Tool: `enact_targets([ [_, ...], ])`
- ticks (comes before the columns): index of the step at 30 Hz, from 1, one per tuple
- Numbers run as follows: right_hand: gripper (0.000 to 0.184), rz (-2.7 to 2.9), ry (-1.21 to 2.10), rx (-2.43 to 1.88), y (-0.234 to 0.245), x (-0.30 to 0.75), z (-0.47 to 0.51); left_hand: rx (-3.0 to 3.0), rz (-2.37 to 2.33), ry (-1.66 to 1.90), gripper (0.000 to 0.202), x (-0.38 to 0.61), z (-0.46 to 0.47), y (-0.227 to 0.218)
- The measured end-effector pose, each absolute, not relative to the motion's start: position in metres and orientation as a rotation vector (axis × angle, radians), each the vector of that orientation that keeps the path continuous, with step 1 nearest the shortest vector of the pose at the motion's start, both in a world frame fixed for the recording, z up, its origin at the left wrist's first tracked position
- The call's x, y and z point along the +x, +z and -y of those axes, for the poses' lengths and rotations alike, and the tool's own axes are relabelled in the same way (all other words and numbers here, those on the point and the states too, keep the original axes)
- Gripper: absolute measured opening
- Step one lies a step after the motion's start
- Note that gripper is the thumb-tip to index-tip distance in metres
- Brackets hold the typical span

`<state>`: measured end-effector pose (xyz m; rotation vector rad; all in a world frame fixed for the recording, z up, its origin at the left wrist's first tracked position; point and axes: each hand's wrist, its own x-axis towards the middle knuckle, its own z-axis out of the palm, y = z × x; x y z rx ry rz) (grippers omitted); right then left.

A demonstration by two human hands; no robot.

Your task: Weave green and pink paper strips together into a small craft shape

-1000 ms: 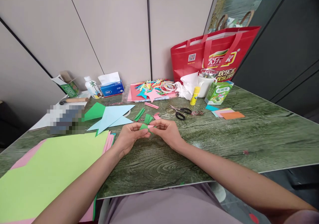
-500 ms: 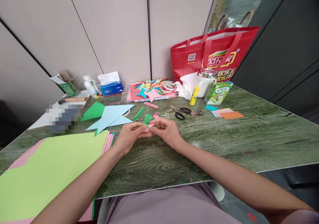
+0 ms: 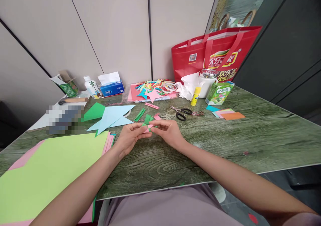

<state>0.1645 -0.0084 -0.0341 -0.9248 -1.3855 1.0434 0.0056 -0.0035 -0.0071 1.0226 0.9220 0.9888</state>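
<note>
Between my two hands is a small folded paper piece (image 3: 148,128) in pink and green, held just above the table. My left hand (image 3: 131,136) is closed on its left side, thumb on top and fingers beneath. From the right, my right hand (image 3: 168,132) pinches the same piece with thumb and fingertips, which hide part of it. Right behind the fingers lie green paper strips (image 3: 147,119) and a bit of pink paper (image 3: 157,116). A little farther back are more green strips (image 3: 139,115) and pink strips (image 3: 151,105).
Scissors (image 3: 181,114) lie behind my right hand, near a yellow glue stick (image 3: 195,96). Large coloured sheets (image 3: 57,169) cover the left front. Blue paper shapes (image 3: 112,117) lie beyond them. A green carton (image 3: 220,93) and a red bag (image 3: 185,58) stand at the back right.
My fingers have shifted very slightly on the folded paper piece. Everything else on the table is where it was.
</note>
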Motion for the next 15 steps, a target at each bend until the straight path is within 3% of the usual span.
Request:
enact_targets([
  [8,0.031,1.300,1.190,-0.885,-0.0355,0.1640,0.0070,1.053,-0.933,0.990,0.018,0.0052,0.0015,-0.0061],
  [15,0.027,1.246,1.256,-0.869,-0.0332,0.1640,0.0081,1.017,-0.929,1.022,0.019,0.0063,0.0028,-0.0072],
])
